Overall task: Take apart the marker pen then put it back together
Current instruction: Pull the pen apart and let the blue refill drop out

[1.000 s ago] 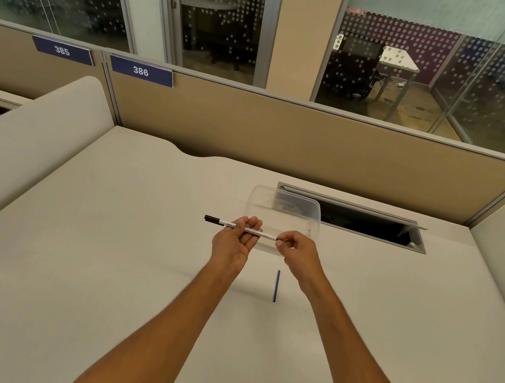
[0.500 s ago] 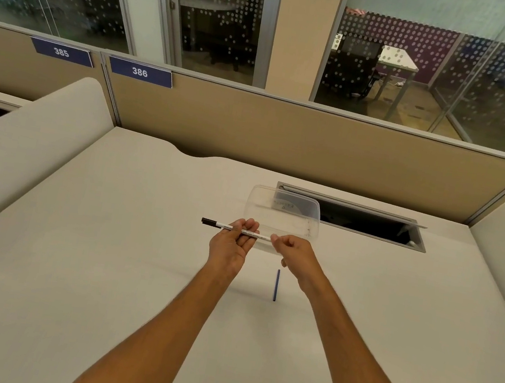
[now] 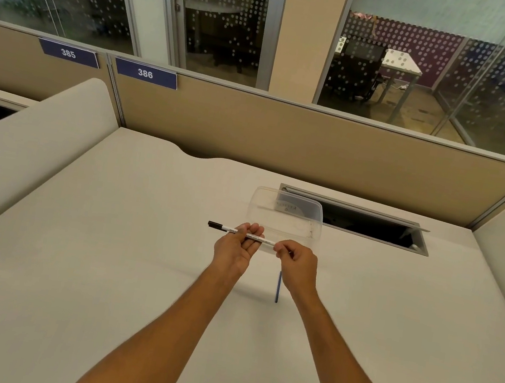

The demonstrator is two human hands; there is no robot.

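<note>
marker pen [image 3: 227, 229] held level above desk [image 3: 102, 267] | left hand [image 3: 236, 248] grips barrel | right hand [image 3: 297, 263] pinches its right end | clear container [image 3: 287, 213] just behind | blue rod [image 3: 278, 288] lies on desk beneath right wrist

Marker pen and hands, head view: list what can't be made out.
- Marker pen: right end hidden inside the right hand.
- Barrel print: too small to read.
- Left hand: grip partly hidden.
- Blue rod: top covered by the right wrist.
- Clear container: label blurred.
</note>
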